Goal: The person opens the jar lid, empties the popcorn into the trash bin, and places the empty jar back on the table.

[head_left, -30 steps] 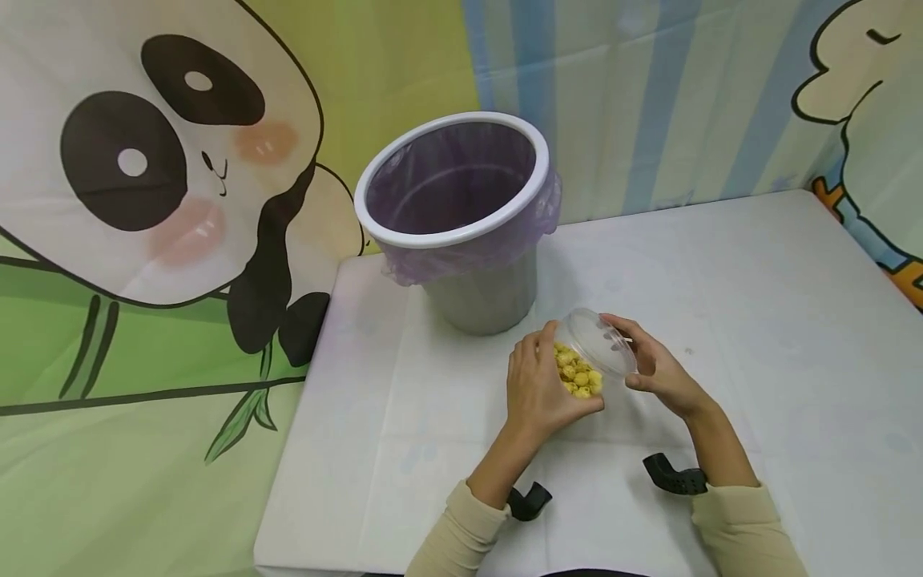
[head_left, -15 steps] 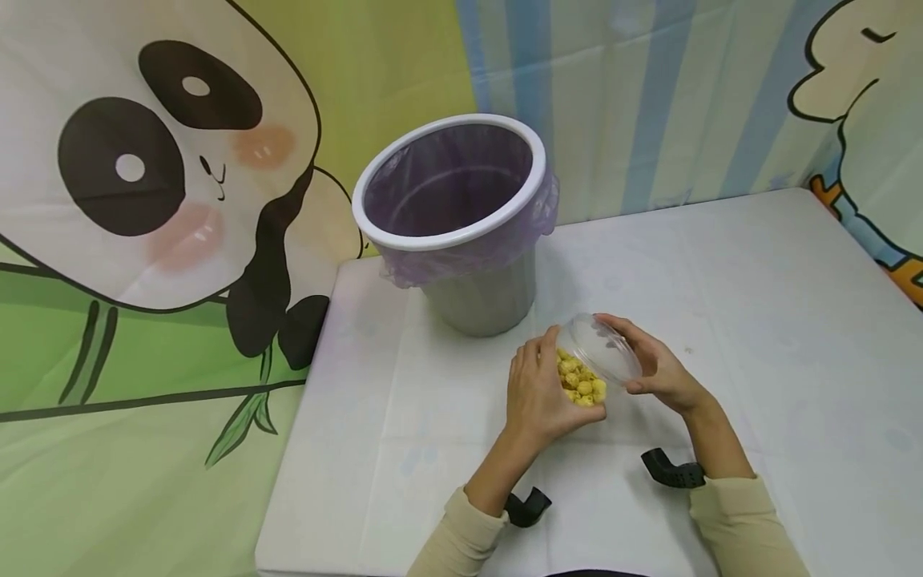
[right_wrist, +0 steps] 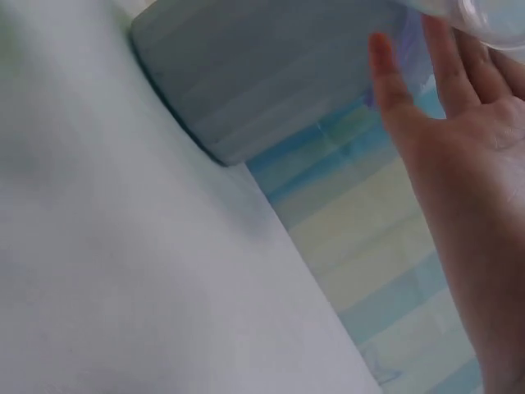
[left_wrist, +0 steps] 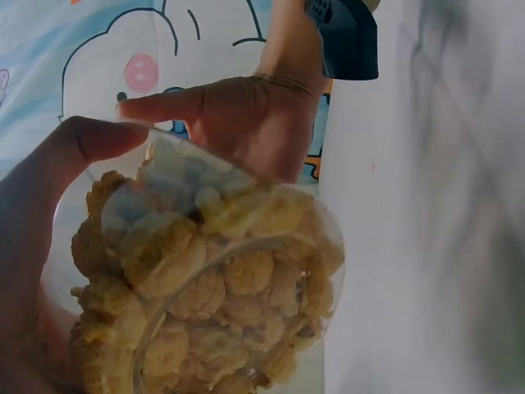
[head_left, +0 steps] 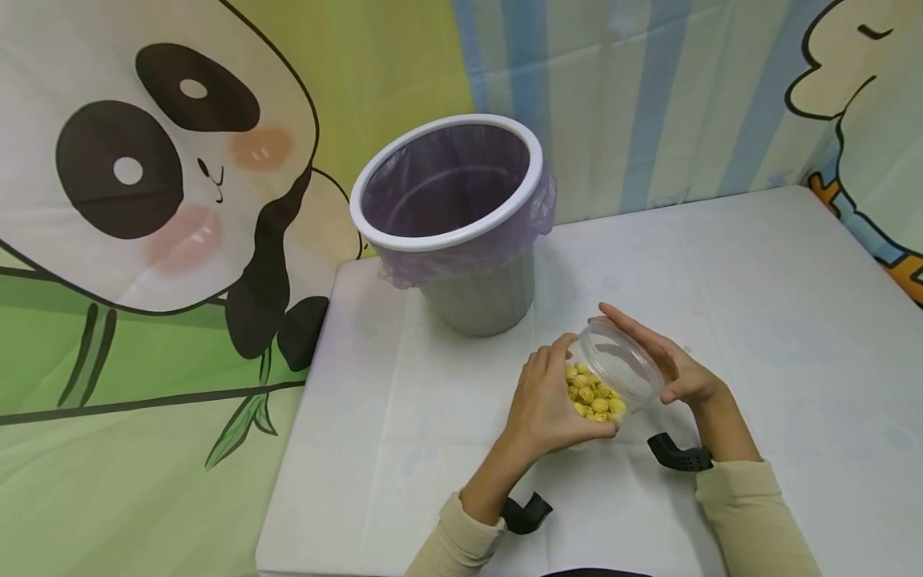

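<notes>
The left hand (head_left: 541,405) grips a clear, round plastic tub (left_wrist: 324,238) of knobbly yellow popcorn balls (head_left: 593,394), thumb and fingers curled around its side. The right hand (head_left: 681,370) spreads its fairly straight fingers beside the tub's clear round top; whether they touch it is hard to tell. The tub tilts above a white cloth-covered table (head_left: 433,417). Beyond stands a round grey bin (head_left: 483,304) with a white rim and translucent purple liner (head_left: 461,260), before a panda-printed fabric backdrop (head_left: 404,48).
</notes>
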Demonstrator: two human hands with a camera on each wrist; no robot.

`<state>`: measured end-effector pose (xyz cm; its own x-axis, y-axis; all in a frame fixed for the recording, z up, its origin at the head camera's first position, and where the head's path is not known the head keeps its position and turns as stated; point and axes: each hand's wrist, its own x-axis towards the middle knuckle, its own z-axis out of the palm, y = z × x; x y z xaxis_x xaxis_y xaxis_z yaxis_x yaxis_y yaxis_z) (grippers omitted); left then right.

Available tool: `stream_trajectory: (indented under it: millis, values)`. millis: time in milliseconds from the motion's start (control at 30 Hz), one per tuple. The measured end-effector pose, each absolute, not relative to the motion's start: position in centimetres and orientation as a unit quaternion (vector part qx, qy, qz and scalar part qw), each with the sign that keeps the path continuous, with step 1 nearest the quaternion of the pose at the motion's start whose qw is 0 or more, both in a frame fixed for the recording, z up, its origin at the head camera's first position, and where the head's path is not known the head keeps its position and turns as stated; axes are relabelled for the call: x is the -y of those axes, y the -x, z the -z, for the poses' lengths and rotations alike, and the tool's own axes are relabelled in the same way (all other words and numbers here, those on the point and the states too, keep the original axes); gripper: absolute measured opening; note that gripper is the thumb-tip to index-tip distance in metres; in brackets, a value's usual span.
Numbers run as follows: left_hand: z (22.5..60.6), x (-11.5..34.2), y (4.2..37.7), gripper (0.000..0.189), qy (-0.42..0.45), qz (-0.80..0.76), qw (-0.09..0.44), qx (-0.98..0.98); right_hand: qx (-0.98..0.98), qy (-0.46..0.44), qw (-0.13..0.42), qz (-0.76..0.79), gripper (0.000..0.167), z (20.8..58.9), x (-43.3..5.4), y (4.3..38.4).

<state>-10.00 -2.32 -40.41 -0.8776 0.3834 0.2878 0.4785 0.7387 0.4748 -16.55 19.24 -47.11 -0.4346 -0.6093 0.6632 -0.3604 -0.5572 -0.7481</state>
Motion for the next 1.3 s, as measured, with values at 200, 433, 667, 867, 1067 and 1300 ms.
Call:
stream_trajectory:
  millis: [200, 433, 667, 867, 1067, 1300]
  values:
    - [40.7, 2.3, 10.4, 0.104, 0.204, 0.226, 0.176, 0.936, -0.481, 0.451, 0.091, 0.747, 0.099, 47.0, -18.8, 15.5]
    - [41.0, 2.5, 10.8, 0.103, 0.195, 0.2, 0.213, 0.936, -0.496, 0.374, 0.083, 0.78, 0.097, 47.1, -17.9, 14.4]
    - [40.3, 2.5, 10.2, 0.105, 0.2, 0.217, 0.16, 0.942, -0.466, 0.398, 0.088, 0.785, 0.096, 47.7, -18.3, 14.8]
    - [39.6, 2.5, 9.5, 0.104, 0.224, 0.238, 0.099, 0.94, -0.437, 0.459, 0.109, 0.766, 0.1, 48.3, -19.0, 15.6]
    - [39.3, 2.5, 9.1, 0.106, 0.24, 0.243, 0.074, 0.937, -0.399, 0.511, 0.118, 0.753, 0.097, 48.4, -18.9, 16.1]
    - [39.8, 2.4, 9.4, 0.106, 0.217, 0.216, 0.132, 0.943, -0.394, 0.498, 0.134, 0.761, 0.102, 48.2, -18.6, 15.8]
